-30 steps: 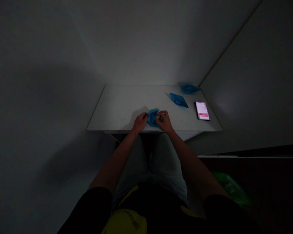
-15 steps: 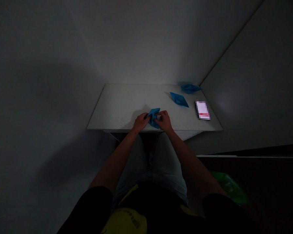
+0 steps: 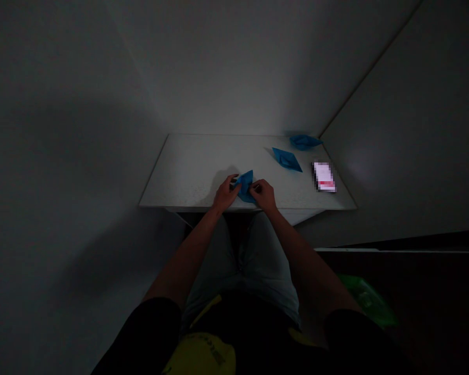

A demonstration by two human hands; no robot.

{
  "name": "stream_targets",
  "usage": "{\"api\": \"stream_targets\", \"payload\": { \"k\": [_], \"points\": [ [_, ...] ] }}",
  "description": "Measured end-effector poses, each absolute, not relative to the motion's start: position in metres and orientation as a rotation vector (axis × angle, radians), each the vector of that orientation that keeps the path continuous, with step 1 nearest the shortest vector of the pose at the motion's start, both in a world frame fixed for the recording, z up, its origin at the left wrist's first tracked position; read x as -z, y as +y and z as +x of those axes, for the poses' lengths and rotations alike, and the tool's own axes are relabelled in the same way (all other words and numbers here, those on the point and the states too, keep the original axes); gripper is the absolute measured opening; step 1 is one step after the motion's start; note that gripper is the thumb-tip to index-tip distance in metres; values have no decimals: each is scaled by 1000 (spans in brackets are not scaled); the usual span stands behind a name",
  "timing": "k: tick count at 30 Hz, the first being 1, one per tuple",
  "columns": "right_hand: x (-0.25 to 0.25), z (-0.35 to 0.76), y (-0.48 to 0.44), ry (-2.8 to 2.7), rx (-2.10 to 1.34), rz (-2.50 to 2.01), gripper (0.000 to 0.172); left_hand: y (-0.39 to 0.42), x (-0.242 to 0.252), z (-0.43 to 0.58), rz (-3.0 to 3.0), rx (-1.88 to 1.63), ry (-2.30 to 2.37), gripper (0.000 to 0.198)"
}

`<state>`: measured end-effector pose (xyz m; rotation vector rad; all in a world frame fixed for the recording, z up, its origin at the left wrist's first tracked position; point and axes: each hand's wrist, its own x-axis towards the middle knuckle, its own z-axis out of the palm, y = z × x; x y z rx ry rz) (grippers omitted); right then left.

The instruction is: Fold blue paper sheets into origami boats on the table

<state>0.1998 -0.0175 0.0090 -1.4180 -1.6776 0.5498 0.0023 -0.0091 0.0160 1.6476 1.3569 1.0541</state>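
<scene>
A folded blue paper boat (image 3: 246, 182) is held between my two hands near the front edge of the white table. My left hand (image 3: 225, 195) grips its left side, thumb on the paper and fingers behind it. At the right side, my right hand (image 3: 264, 195) pinches the paper between thumb and fingers. Two more blue paper boats lie farther back on the right: one boat (image 3: 287, 159) in front, another boat (image 3: 305, 142) at the back corner.
A phone (image 3: 324, 176) with a lit, blurred screen lies at the right of the white table (image 3: 195, 161). Walls (image 3: 234, 67) rise behind the table and at its right side. A green translucent object (image 3: 367, 299) is low on the right, in the dark.
The held paper has turned slightly, its top point now more upright. My right fingers have closed in on its right side; the left hand has barely shifted.
</scene>
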Motion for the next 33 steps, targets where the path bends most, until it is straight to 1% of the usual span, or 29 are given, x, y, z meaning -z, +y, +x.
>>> {"api": "stream_targets", "payload": {
  "k": [3,7,9,12,15,18,22,24,29,33],
  "points": [
    [-10,201,-19,-1661,-556,-1393,12,-7,-14,1,1630,-1080,1324,51],
    [-16,203,-20,-1705,-560,-1362,9,-4,-11,1,1596,-1115,1252,54],
    [-22,203,-21,-1793,-544,-1347,7,-4,-11,1,1584,-1141,1249,49],
    [-35,201,-23,-1961,-492,-1372,5,-4,-13,1,1574,-1133,1295,35],
    [-49,200,-25,-2071,-398,-1461,6,-4,-17,1,1557,-1086,1337,36],
    [-57,198,-25,-2087,-370,-1540,9,-5,-18,1,1554,-1079,1347,37],
    [-57,194,-19,-1949,-460,-1564,24,-4,-15,1,1583,-1090,1310,33],
    [-55,193,-14,-1878,-481,-1574,29,-3,-13,1,1603,-1069,1287,32],
    [-54,189,-7,-1815,-484,-1558,26,-3,-11,0,1630,-1008,1262,34],
    [-59,188,-5,-1723,-648,-1423,30,-5,-13,0,1616,-1041,1221,37]
  ]
}}
